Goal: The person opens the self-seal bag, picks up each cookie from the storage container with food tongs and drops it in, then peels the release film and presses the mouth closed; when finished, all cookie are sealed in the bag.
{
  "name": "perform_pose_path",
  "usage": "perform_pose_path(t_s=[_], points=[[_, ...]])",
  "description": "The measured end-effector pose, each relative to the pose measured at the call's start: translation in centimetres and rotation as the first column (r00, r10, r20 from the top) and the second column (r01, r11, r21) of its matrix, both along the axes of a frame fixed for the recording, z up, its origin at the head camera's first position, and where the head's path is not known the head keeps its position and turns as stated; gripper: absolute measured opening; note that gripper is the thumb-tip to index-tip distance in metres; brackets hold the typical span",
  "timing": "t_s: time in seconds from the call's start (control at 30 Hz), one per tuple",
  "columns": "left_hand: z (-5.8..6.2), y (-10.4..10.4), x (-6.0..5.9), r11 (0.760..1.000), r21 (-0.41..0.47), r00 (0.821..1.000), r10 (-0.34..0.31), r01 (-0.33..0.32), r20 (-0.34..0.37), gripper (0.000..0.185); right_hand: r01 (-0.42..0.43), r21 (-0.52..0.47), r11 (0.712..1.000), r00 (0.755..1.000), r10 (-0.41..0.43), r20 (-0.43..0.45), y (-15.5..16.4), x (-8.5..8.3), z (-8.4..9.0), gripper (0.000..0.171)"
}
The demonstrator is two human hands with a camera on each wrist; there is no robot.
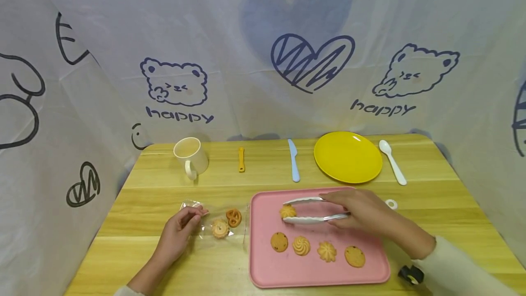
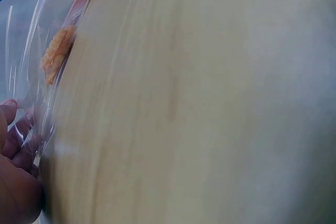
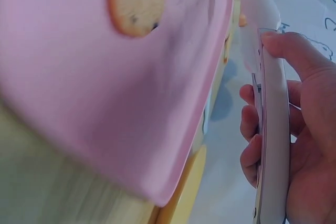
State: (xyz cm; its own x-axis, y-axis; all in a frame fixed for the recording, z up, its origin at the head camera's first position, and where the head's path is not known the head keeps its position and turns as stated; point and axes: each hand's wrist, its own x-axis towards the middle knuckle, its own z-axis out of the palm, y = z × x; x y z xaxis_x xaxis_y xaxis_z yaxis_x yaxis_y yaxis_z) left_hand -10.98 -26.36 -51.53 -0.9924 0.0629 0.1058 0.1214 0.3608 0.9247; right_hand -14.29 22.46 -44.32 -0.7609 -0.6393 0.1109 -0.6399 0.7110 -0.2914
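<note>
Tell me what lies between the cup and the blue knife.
In the head view, a small yellow utensil lies between the cup and the blue knife.

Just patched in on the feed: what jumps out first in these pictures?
The pink tray at centre front, with four cookies in a row, and above them the right hand gripping white tongs closed around a fifth cookie. To the tray's left, the left hand pinches a clear bag holding two cookies. A yellow plate sits behind.
</note>
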Motion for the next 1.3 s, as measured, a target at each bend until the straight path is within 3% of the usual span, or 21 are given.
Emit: perform_pose_path(t_s=[0.4, 0.97, 1.3], points=[[0.3, 0.2, 0.2, 1.000, 0.003, 0.999, 0.022, -0.022, 0.045, 0.014, -0.084, -0.057, 0.995, 0.995, 0.087, 0.041, -5.9, -1.8, -0.4, 0.059], [0.3, 0.2, 0.2, 1.000, 0.019, 0.999, 0.014, -0.015, 0.035, 0.014, -0.223, -0.054, 0.973, 0.975, 0.222, -0.010, -13.2, -2.4, -0.6, 0.056], [0.3, 0.2, 0.1, 1.000, 0.026, 1.000, 0.011, -0.011, 0.022, 0.014, -0.220, -0.046, 0.974, 0.975, 0.221, 0.021, -16.0, -2.4, -1.2, 0.055]])
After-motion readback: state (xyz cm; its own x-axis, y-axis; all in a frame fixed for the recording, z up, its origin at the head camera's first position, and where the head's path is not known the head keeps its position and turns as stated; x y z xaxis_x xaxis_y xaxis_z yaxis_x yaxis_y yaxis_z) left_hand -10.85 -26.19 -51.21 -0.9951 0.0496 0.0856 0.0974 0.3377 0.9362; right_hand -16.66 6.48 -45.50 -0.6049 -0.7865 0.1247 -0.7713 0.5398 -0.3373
